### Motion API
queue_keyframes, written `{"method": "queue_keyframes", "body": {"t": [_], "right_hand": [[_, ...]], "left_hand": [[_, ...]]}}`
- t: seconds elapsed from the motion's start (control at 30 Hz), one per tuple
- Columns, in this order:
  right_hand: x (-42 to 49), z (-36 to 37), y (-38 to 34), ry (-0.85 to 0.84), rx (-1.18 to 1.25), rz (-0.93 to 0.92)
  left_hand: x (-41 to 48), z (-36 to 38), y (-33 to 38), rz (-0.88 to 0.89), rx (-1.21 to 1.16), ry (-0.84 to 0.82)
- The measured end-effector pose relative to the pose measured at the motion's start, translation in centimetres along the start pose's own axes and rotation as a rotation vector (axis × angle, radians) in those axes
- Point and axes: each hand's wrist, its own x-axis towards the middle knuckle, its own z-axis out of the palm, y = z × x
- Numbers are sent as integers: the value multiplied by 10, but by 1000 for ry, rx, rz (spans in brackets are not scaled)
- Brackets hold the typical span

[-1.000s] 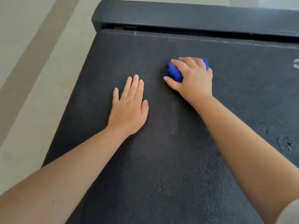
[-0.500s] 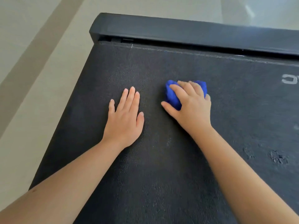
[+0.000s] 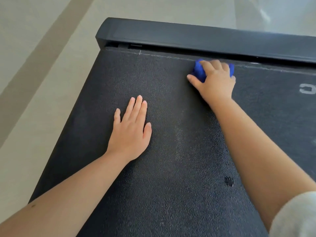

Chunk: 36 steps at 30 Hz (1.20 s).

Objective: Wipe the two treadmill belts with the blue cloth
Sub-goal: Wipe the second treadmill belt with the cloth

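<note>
A dark textured treadmill belt (image 3: 171, 185) is seen from above. The left hand (image 3: 130, 132) is laid flat on it, fingers extended. Farther right, the bunched blue cloth (image 3: 199, 71) is gripped by the right hand (image 3: 216, 82) at the belt's far edge, beside the black end cover (image 3: 188, 38).

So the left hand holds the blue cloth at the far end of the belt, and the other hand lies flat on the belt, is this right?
Not quite: the head view shows the right hand holding the blue cloth at the far end of the belt, while the left hand lies flat on the belt.
</note>
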Motion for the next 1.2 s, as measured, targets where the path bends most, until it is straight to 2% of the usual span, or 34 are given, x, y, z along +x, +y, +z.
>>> {"method": "queue_keyframes", "body": {"t": [0.13,0.27,0.37,0.57,0.7,0.97,1.2], "right_hand": [[-99,-7,0,158,39,-84],[-165,-15,6,186,23,-199],[-141,-16,12,168,18,-218],[-15,-11,32,32,47,21],[7,-17,41,-16,53,48],[-147,-22,26,88,69,-85],[-287,-35,10,161,6,-58]], "left_hand": [[-2,-1,2,-13,-24,-4],[-2,-2,3,-21,-8,-6],[-2,-2,3,-17,-3,-7],[0,1,-1,-19,16,-6],[2,2,0,-28,34,-18],[0,2,2,-20,8,1],[-37,4,16,-29,11,7]]}}
